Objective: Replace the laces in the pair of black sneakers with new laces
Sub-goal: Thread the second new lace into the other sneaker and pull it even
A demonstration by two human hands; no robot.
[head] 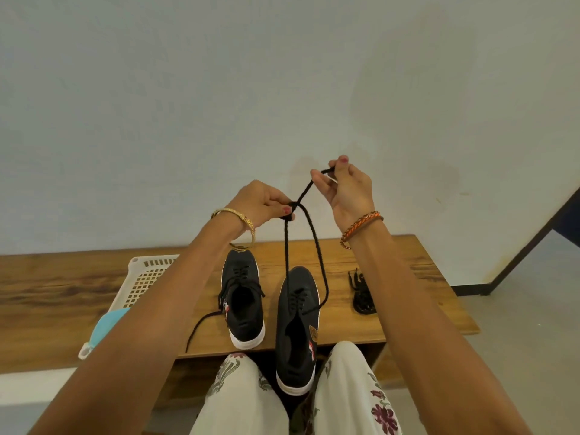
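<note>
Two strands of one thin black woven shoelace (317,246) are rising from the top eyelets of the nearer black canvas sneaker with a white sole (297,321), which is lying between the person's knees at the front edge of the wooden surface (392,277). The left hand (263,202) is pinching the lace where the strands cross; the right hand (348,189) is pinching its tip between thumb and fingers (343,160). Being soft, light and limp, the lace is probably best held near its stiffer tip for threading. A second matching sneaker (243,296), laced but untied, is standing beside the first. One bundle of loose black laces (362,293) is lying to the right, one white slotted plastic basket (147,277) to the left.
</note>
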